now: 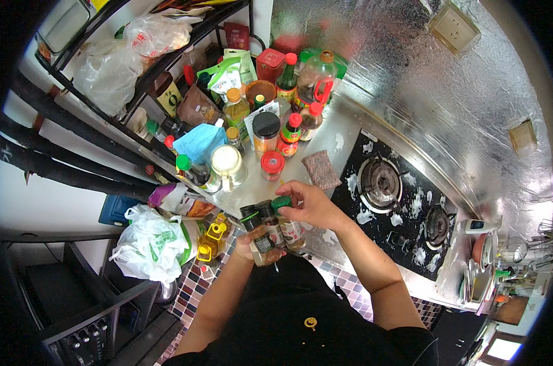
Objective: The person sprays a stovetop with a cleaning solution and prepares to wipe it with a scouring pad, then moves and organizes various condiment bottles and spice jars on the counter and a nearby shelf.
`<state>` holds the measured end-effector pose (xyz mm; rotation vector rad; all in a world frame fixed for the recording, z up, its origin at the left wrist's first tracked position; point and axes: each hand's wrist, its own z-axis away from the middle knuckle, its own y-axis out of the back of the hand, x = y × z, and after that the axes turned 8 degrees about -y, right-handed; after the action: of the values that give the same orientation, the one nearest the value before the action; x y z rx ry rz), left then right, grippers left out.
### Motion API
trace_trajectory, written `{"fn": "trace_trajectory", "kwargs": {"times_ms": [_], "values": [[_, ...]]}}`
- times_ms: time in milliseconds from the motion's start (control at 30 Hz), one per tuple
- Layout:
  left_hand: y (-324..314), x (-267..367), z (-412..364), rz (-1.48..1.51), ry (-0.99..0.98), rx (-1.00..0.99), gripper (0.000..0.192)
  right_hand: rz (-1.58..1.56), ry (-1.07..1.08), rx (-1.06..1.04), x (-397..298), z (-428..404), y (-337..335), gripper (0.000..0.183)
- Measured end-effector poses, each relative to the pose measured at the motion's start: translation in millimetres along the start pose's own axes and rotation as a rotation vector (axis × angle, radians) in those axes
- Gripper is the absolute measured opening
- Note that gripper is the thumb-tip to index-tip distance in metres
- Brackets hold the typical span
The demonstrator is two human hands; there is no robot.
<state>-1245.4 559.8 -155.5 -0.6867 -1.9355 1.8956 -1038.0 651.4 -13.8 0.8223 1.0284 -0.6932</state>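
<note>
My left hand (245, 248) holds seasoning jars in front of my body, near the counter's edge. Among them are a jar with a black lid and green band (261, 242), a second black-lidded jar (272, 224) beside it, and a green-lidded jar (291, 231) on the right. The fingers of my right hand (304, 204) are closed on the green lid. Behind the hands, a red-lidded jar (272, 165) and a black-lidded container (265, 132) stand on the steel counter. A brownish scouring pad (321, 169) lies to their right.
Sauce and oil bottles crowd the counter's back left, with a white-lidded jug (228, 164) among them. A gas stove (380, 183) with white foam patches is at the right. Below the counter at left are a white plastic bag (150, 244) and oil bottles (212, 242).
</note>
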Motion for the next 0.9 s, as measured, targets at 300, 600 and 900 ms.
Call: {"fn": "trace_trajectory", "kwargs": {"times_ms": [300, 600, 900], "values": [[-3.4, 1.6, -4.7, -0.010, -0.073, 0.031, 0.088, -0.285, -0.065, -0.084, 2.9, -9.1, 16.2, 0.041], [-3.4, 9.8, 7.7, 0.027, -0.053, -0.020, 0.096, 0.011, 0.047, 0.045, -22.3, -53.4, 4.4, 0.034], [-41.6, 3.9, 25.2, -0.089, -0.146, 0.006, 0.097, 0.992, 0.094, 0.271, -78.3, -200.0, -59.6, 0.021]]}}
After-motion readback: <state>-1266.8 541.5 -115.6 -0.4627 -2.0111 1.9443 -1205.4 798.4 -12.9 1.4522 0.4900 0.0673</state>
